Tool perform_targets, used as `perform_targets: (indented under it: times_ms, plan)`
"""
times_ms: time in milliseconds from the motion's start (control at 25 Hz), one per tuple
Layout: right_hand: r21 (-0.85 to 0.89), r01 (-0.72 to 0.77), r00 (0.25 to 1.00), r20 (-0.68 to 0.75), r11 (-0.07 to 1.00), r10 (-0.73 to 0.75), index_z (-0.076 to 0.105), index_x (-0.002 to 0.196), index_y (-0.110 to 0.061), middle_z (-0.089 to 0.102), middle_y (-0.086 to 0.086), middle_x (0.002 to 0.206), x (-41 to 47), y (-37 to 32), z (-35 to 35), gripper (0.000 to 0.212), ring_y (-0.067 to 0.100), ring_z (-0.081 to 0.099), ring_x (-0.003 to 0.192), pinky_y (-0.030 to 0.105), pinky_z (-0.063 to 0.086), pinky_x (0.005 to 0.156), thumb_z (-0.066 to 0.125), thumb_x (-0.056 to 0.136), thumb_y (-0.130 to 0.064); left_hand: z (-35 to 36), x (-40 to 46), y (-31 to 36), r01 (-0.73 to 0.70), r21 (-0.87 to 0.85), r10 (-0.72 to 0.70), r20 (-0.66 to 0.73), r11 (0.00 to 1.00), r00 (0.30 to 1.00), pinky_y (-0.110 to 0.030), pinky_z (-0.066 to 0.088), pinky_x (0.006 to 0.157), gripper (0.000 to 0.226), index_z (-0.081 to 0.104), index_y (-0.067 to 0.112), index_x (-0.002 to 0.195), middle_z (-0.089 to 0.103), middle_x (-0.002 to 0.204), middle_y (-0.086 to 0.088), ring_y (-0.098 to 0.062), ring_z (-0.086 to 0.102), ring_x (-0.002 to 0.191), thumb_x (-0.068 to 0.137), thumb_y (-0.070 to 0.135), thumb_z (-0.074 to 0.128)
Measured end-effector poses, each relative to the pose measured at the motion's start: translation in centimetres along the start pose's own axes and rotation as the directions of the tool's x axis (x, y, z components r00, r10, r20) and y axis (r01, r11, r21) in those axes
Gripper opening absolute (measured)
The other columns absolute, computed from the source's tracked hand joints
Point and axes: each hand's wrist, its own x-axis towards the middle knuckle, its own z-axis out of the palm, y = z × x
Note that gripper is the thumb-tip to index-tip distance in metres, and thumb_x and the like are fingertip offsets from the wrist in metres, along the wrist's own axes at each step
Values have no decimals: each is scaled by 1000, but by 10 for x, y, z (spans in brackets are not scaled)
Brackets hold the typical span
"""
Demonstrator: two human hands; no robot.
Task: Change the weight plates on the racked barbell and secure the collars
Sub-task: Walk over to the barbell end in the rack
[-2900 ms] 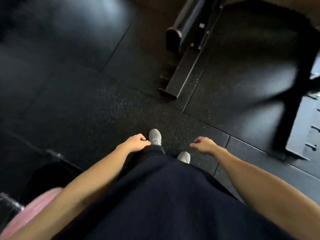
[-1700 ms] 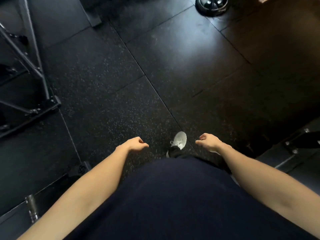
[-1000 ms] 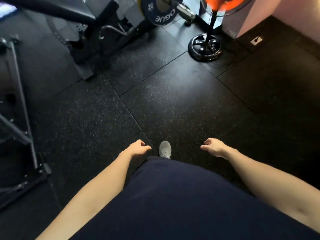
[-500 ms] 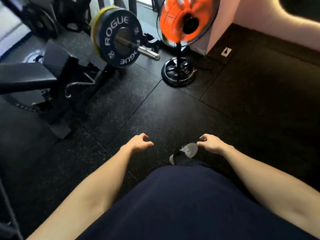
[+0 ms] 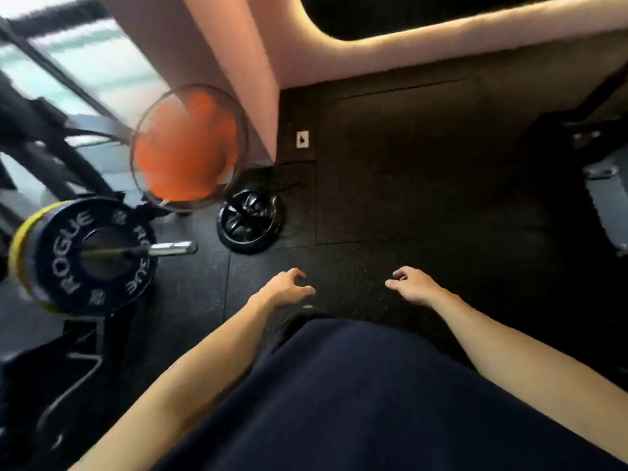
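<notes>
At the left, a black plate (image 5: pixel 71 263) with white lettering sits on the barbell, and a yellow plate (image 5: pixel 20 243) stands behind it. The bare steel sleeve end (image 5: pixel 173 248) sticks out to the right of the plates with no collar visible on it. My left hand (image 5: pixel 283 288) hangs in front of me with loosely curled fingers, holding nothing, well to the right of the sleeve end. My right hand (image 5: pixel 413 287) is also loosely curled, with nothing in it. The picture is blurred by motion.
An orange pedestal fan (image 5: pixel 187 147) on a round black base (image 5: pixel 249 222) stands just behind the sleeve end. A pink wall corner (image 5: pixel 244 62) rises beyond it. Dark rack tubing (image 5: pixel 78 365) runs under the plates. Black rubber floor (image 5: pixel 424 205) spreads ahead and right, with dark equipment (image 5: pixel 598 185) at the right edge.
My view has swung from the floor up and round until the loaded bar end, the fan and the wall came close. Both hands have stayed loosely curled in front of me, holding nothing.
</notes>
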Motion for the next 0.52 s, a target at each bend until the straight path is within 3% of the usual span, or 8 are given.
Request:
perform_targets:
  times_ms: [200,400,520]
  plan:
    - [333,-157,968,-135,930,212,46,138,-19,50,6,139,-7,36,-29,52,23,50,124,38,40,105,57,93,-42,-40,74,100,-283,311,235,182,908,955,-30,41,94,61,48,19,136,54,135,-8,-24,53,120,86,50,64]
    - [663,-239,858,-198,710,474,44,140,-15,50,7,140,-24,64,-31,54,23,51,124,33,42,95,57,93,-40,-49,128,215,-568,492,361,456,660,814,-33,43,99,63,45,20,138,51,138,-6,-23,51,123,86,51,63]
    - [784,-225,806,-183,578,562,44,140,-14,51,8,137,-41,70,-27,55,22,53,119,30,41,90,57,93,-40,-40,133,272,-678,529,393,558,511,731,-30,40,93,61,44,22,139,46,141,-7,-23,50,124,87,50,61]
